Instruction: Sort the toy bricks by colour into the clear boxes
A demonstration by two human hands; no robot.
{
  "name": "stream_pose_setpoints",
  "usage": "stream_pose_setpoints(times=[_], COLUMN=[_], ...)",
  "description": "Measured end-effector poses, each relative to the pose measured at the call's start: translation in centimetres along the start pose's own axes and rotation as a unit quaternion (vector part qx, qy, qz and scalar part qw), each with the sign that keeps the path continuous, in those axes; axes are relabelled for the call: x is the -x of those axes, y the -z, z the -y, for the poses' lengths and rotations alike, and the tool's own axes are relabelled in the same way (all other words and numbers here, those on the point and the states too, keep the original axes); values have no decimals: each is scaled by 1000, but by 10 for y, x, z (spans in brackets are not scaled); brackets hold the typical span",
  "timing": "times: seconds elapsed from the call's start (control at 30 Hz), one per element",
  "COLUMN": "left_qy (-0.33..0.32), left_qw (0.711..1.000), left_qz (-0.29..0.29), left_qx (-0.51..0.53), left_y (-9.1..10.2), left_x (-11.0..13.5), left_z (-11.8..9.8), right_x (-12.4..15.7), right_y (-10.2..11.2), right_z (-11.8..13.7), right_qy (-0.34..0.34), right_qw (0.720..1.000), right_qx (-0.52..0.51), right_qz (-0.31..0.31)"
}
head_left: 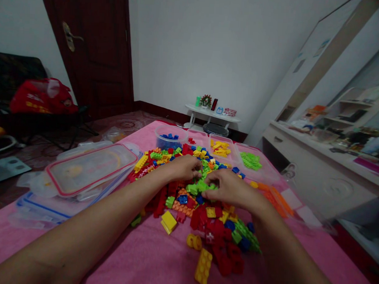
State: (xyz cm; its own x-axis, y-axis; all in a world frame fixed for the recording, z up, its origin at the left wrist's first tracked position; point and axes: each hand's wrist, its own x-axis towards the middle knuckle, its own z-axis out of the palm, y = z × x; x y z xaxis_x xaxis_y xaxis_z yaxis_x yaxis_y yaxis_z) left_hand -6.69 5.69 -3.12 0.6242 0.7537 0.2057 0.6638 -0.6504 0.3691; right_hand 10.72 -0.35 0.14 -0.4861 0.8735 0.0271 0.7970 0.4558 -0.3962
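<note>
Green plastic bricks (200,188), several: on top of a mixed brick pile (183,199), between my two hands. Right hand (227,187), one: thumb and fingers parted around the green; whether they pinch, I cannot tell. Left hand (185,166), one: fingers curled just beside; its hold I cannot make out. Outward, I list: round tub (157,140), blue bricks (169,137) inside; yellow bricks (220,148), boxed; stacked lids (92,167), left; pink cloth (135,260) beneath the pile.
</note>
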Motion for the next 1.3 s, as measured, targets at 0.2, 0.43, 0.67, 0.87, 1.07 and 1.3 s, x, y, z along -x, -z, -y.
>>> stream_pose_setpoints(times=[0.2, 0.43, 0.67, 0.87, 1.07, 1.3], left_qy=[24, -27, -79, -103, -95, -17], left_qw=[976, 910, 943, 961, 943, 938], left_qz=[-158, -205, -161, -120, -154, -125], left_qx=[147, 360, 281, 227, 279, 322], left_y=[4, 16, 19, 14, 11, 13], left_x=[-10, -8, -1, 0, 0, -8], left_z=[-1, -24, -41, -43, -42, -20], right_x=[-14, -17, -15, -19, -19, -35], right_y=[2, -12, -19, -20, -16, 66], right_z=[-17, -6, 9, 6, -2, -84], right_qy=[-106, -144, -151, -189, -141, -162], right_qw=[834, 569, 495, 454, 473, 705], right_qx=[-519, -809, -855, -858, -852, -583], right_qz=[-155, -35, -29, -147, -177, -368])
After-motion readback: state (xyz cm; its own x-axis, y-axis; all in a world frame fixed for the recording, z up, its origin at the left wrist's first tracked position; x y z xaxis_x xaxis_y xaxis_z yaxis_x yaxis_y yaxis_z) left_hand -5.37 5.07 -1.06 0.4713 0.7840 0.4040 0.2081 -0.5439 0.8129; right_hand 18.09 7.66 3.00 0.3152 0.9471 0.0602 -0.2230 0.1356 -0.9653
